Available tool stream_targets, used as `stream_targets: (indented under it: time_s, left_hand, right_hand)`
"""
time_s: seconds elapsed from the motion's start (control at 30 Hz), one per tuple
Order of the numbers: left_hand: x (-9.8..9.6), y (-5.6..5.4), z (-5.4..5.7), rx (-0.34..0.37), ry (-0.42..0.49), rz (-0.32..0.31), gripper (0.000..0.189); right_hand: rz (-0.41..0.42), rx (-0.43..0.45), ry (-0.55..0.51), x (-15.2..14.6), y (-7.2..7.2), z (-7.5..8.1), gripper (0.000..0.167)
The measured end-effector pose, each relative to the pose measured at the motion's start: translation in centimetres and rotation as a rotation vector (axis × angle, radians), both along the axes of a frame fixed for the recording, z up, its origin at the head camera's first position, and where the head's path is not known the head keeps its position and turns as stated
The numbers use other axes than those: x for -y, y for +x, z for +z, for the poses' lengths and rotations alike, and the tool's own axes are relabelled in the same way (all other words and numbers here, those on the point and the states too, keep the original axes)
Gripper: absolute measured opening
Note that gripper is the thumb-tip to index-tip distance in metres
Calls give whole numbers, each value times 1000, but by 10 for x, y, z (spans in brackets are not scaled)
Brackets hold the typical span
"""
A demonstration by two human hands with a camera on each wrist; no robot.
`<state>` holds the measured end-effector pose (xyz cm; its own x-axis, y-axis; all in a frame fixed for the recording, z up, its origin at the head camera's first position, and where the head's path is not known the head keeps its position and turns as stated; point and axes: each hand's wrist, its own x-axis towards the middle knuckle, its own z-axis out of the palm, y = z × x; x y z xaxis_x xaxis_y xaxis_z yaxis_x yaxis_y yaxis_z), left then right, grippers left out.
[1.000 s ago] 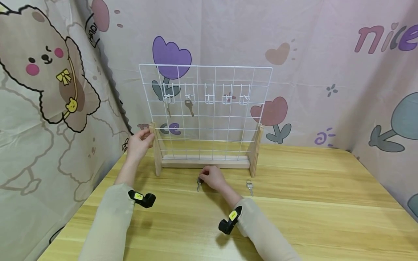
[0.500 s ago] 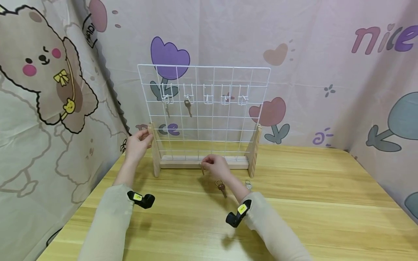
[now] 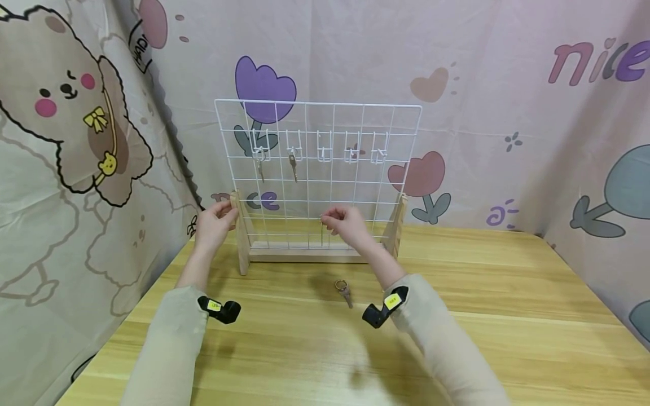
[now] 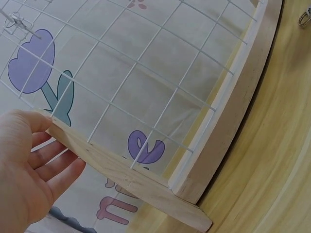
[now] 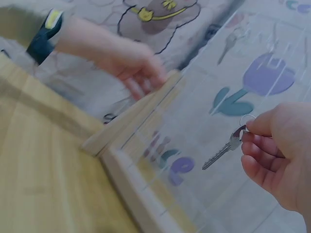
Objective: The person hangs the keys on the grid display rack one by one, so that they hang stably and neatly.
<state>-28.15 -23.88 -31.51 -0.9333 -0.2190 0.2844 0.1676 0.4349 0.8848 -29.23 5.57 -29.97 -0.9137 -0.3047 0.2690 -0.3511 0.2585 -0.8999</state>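
Right hand [image 3: 345,223] has risen from the base bar [image 3: 304,255] to the lower part of the white grid [image 3: 318,104], pinching a key [image 5: 234,142] by its ring [image 5: 247,115], blade hanging. Left hand [image 3: 213,225] unmoved, thumb and fingers on the wooden upright [image 3: 242,237]. Second key [image 3: 345,292] lies on the table [image 3: 254,349]. Two left hooks are loaded, so I read this step as lifting toward a free one. Next probably calls for going higher and threading the ring over, maybe onto the middle hook [image 3: 324,154].
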Motion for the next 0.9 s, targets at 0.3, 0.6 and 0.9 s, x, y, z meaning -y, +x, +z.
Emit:
stream_targets:
  time_s: [0.3, 0.6, 0.9]
  left_hand:
    - [0, -2, 0, -9, -2, 8, 44]
    - [1, 1, 0, 8, 1, 4, 48]
    - [-1, 1, 2, 7, 16, -5, 48]
  right_hand:
    - [-26, -44, -77, -4, 1, 45, 13]
    - [-42, -110, -218, 2, 5, 68, 14]
    - [-91, -211, -322, 11, 8, 86, 12]
